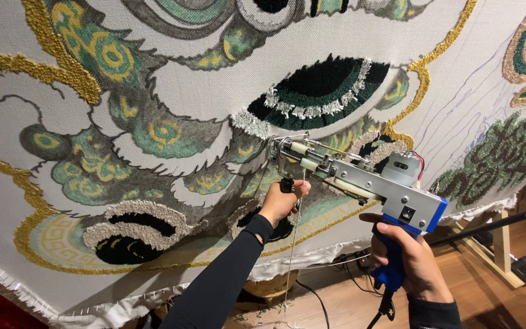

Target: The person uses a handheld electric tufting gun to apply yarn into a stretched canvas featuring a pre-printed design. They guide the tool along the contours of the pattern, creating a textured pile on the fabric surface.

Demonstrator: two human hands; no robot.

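Observation:
A blue and silver tufting gun point(360, 180) is held up against a large stretched cloth point(202, 91) with a tufted pattern in green, gold, grey and black. My right hand point(406, 262) grips the gun's blue rear handle from below. My left hand point(282, 201), in a black sleeve, is closed around the gun's black front handle under the needle end. The needle end point(278, 146) touches the cloth just below a dark green and black tufted patch with a white fringe point(321, 91). A thin yarn strand point(293, 244) hangs down from the gun.
The cloth's lower edge point(123, 304) is stapled to a frame. A wooden frame leg point(500, 250) stands on the wooden floor at the right, with a dark bar point(494, 224) running across it. Cables point(336, 280) and a basket point(269, 286) lie below the cloth.

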